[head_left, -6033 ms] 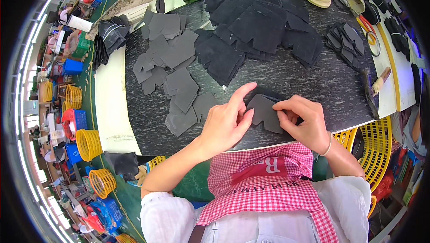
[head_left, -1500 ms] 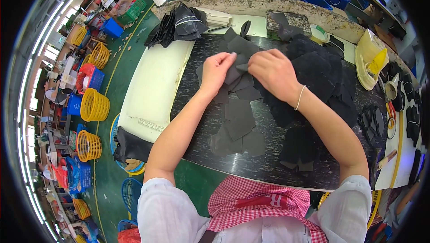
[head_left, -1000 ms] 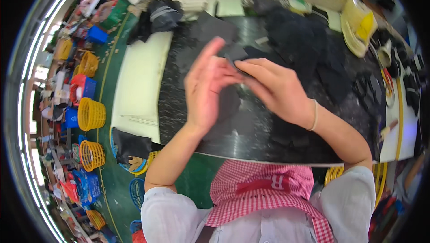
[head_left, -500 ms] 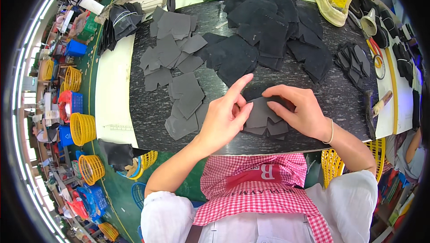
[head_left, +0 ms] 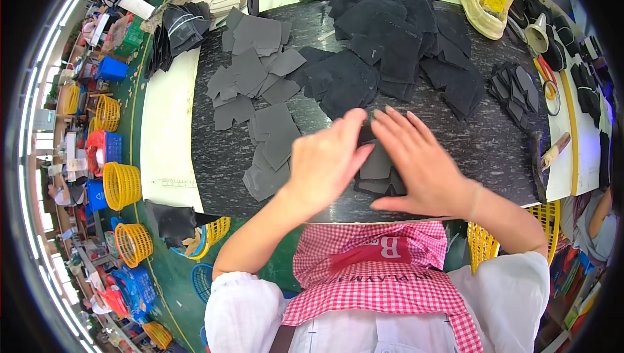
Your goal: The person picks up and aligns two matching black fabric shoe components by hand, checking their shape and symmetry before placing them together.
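In front of me on the dark tabletop lies a small grey cut sheet piece with notched edges, with darker layers showing below and above it. My right hand is flat with its fingers stretched out, resting over the right side of this piece. At the left edge is my left hand, its thumb and index finger apart and its other fingers curled out of sight. Both hands are slightly blurred. Nothing shows gripped in either one. Beyond them are overlapping black pieces, and to the left are loose grey pieces.
A bigger black heap spreads across the far side. Small dark pieces and scissors lie at the right, near a wooden-handled tool. A pale bag stands far right. Yellow baskets sit below the table edge.
My right hand has gone from pinching at the grey piece to lying flat across it. My left index finger has drawn in, and the hand has come slightly nearer the piece.
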The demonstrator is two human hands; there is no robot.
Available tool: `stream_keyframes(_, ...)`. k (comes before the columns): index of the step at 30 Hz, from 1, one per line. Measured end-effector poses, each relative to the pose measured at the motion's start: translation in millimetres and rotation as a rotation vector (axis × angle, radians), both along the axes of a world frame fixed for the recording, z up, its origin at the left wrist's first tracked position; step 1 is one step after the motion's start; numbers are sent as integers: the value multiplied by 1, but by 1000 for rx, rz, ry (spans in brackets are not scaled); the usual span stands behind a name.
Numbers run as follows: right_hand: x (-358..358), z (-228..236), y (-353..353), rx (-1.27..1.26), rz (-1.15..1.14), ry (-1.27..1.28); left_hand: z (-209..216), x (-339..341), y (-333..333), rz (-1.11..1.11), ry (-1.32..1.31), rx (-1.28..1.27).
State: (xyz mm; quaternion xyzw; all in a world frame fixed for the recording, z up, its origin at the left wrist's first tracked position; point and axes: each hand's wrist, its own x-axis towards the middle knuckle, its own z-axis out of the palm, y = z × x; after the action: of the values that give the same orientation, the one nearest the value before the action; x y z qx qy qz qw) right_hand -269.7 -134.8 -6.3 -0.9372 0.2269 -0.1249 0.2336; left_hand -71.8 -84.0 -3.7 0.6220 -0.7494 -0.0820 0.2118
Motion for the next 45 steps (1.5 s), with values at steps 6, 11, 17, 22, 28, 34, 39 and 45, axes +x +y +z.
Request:
stream_keyframes(6,-17,3,31,-129,270,214,17,57,-31,-104,-62,-141)
stream_keyframes(11,-77,18,13,-91,43,-151,-5,24,-18,-193,98,-12)
stream_keyframes(17,-187,3,-108,-538,-796,251,-11,7,2,-249,212,-26)
stream_keyframes(22,-37,33,-55,-237,-129,-187,-9,19,-1,-177,313,-23)
stream_keyframes(28,-5,-13,-59,-45,83,-259,-16,-8,15,-507,115,-249)
stream_keyframes(34,-3,-8,-40,-117,25,-241,-24,-24,12,-564,-57,-332)
stream_keyframes(39,1,-1,-38,-111,9,-235,-28,-27,20,-534,-120,-436)
stream_keyframes(45,-1,-11,-41,-181,-6,-246,-31,-35,16,-459,-147,-487)
